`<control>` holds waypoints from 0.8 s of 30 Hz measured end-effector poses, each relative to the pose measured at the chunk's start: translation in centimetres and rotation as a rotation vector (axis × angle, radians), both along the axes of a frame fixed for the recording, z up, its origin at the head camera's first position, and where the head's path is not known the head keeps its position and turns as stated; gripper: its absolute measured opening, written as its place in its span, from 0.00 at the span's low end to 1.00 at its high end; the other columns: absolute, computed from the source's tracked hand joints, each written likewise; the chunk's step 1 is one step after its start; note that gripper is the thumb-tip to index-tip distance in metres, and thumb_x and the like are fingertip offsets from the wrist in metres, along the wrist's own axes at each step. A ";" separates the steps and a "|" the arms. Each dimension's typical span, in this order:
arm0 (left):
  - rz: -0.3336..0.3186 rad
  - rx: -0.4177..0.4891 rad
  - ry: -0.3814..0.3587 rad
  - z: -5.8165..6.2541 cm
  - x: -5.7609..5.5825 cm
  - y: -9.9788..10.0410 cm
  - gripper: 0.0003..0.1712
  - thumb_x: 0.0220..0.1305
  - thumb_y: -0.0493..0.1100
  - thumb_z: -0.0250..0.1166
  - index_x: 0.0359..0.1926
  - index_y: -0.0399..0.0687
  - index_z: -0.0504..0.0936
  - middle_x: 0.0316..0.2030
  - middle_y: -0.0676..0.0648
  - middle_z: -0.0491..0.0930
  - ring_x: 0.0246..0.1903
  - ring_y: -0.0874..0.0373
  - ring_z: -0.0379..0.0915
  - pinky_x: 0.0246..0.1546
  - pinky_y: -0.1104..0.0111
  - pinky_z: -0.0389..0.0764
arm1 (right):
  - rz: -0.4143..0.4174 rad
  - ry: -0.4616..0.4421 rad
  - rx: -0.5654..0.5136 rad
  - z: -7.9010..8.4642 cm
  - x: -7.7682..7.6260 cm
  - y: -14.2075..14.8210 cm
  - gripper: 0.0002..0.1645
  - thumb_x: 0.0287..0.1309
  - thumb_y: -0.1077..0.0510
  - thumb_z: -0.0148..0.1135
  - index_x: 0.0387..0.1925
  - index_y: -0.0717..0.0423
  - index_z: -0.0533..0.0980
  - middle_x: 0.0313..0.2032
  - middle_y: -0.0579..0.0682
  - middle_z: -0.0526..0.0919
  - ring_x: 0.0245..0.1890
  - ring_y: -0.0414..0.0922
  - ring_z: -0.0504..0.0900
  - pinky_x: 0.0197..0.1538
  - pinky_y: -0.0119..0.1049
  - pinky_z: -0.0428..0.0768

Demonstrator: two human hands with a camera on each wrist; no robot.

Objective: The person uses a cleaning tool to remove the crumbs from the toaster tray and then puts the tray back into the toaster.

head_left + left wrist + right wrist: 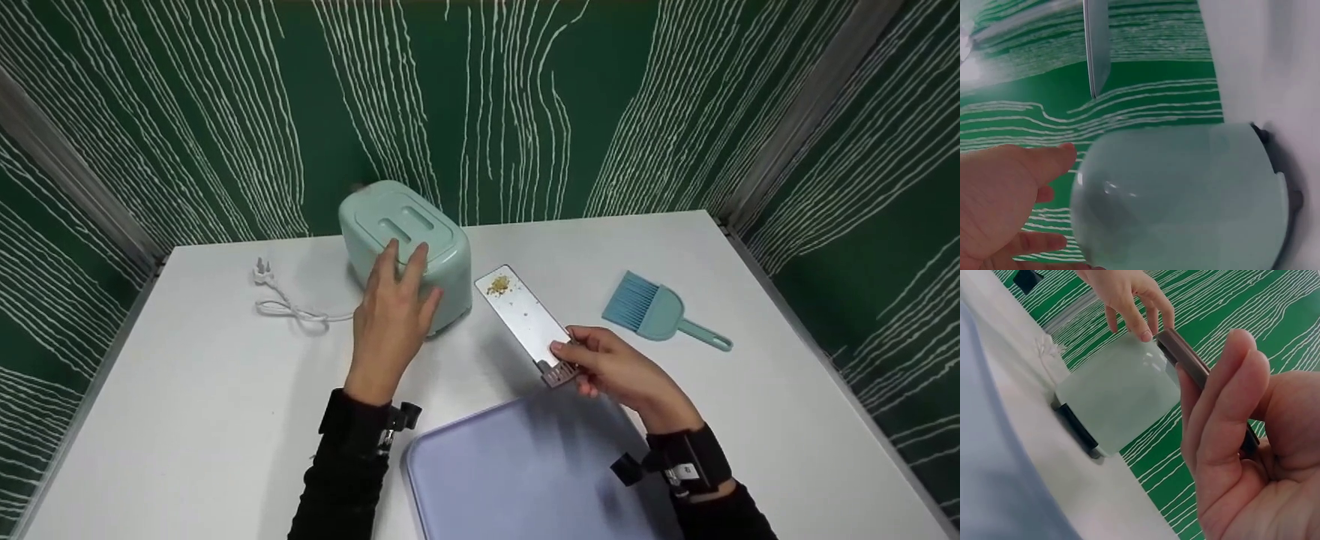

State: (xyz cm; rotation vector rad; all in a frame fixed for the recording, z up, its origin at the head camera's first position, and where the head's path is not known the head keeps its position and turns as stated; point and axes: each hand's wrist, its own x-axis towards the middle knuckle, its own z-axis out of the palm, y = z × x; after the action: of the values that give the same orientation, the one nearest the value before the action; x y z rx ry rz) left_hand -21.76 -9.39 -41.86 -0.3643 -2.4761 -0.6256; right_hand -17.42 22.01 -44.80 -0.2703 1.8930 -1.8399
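A mint-green toaster (454, 277) with a lid (412, 214) on top stands toward the back of the table. My left hand (390, 326) is at its near top edge with fingers spread; whether the fingertips touch the lid I cannot tell. In the left wrist view the thumb stands apart from the toaster (1185, 197). My right hand (622, 367) pinches a crumb tray (529, 315) by its slotted end, thumb on top. Yellowish crumbs (499, 285) lie on the tray's far end, with a few specks further down. The tray is held above the table, right of the toaster.
A lavender tray (510, 465) lies at the near edge, partly below my right hand. To the right is a mint brush (660, 311) with blue bristles. The toaster's white cord and plug (264, 273) lie at left. Green walls (517, 112) enclose the white table (225, 397).
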 end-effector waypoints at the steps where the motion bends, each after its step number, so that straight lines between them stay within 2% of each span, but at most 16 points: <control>1: -0.002 0.000 0.008 0.2 0.2 0.2 0.35 0.72 0.50 0.74 0.75 0.50 0.74 0.72 0.31 0.70 0.66 0.32 0.77 0.42 0.40 0.92 | -0.002 -0.001 -0.006 0.2 0.1 0.0 0.08 0.81 0.57 0.57 0.48 0.59 0.77 0.29 0.41 0.86 0.16 0.31 0.74 0.21 0.21 0.74; 7: -0.029 0.035 0.000 1.4 1.8 1.2 0.34 0.71 0.51 0.75 0.73 0.50 0.77 0.62 0.36 0.77 0.55 0.38 0.83 0.41 0.45 0.91 | -0.017 0.019 -0.043 1.3 0.6 -0.2 0.08 0.82 0.58 0.55 0.47 0.59 0.75 0.29 0.42 0.85 0.16 0.31 0.73 0.20 0.20 0.72; 12: -0.144 0.156 -0.075 2.0 2.8 2.1 0.30 0.72 0.51 0.73 0.69 0.44 0.79 0.49 0.38 0.83 0.46 0.43 0.86 0.43 0.49 0.91 | -0.026 0.036 -0.072 2.0 1.0 -0.3 0.08 0.82 0.58 0.54 0.49 0.61 0.74 0.29 0.42 0.86 0.15 0.31 0.74 0.19 0.20 0.72; 14: -0.205 0.221 -0.146 2.1 3.0 2.4 0.28 0.73 0.50 0.73 0.66 0.41 0.80 0.44 0.39 0.85 0.42 0.45 0.87 0.44 0.52 0.91 | -0.027 0.038 -0.076 2.2 1.1 -0.3 0.09 0.82 0.58 0.54 0.50 0.61 0.74 0.30 0.42 0.86 0.15 0.31 0.74 0.19 0.20 0.72; 16: -0.259 0.287 -0.249 2.1 3.2 2.8 0.27 0.74 0.52 0.71 0.64 0.40 0.81 0.39 0.41 0.86 0.39 0.49 0.87 0.44 0.56 0.91 | -0.031 0.041 -0.077 2.4 1.3 -0.4 0.11 0.83 0.57 0.54 0.52 0.63 0.73 0.30 0.43 0.86 0.15 0.31 0.74 0.20 0.20 0.72; 21: -0.398 0.489 -0.540 2.0 3.6 3.8 0.26 0.76 0.53 0.69 0.65 0.40 0.81 0.37 0.42 0.86 0.32 0.55 0.88 0.34 0.62 0.93 | -0.055 0.050 -0.076 3.0 1.7 -0.7 0.16 0.83 0.56 0.53 0.58 0.66 0.70 0.30 0.44 0.85 0.15 0.31 0.75 0.20 0.21 0.73; 24: -0.477 0.592 -0.672 1.9 3.9 4.6 0.26 0.78 0.53 0.67 0.66 0.40 0.79 0.37 0.38 0.86 0.29 0.55 0.89 0.29 0.62 0.93 | -0.075 0.046 -0.070 3.4 2.0 -1.0 0.18 0.83 0.56 0.53 0.60 0.67 0.69 0.30 0.44 0.85 0.15 0.32 0.76 0.20 0.22 0.75</control>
State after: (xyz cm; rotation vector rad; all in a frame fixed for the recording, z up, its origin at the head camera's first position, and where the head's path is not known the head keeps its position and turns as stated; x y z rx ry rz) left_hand -17.88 -4.82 -40.00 -0.5771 -2.6251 -1.8802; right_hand -15.43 21.03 -41.36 -0.2700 1.8955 -1.9680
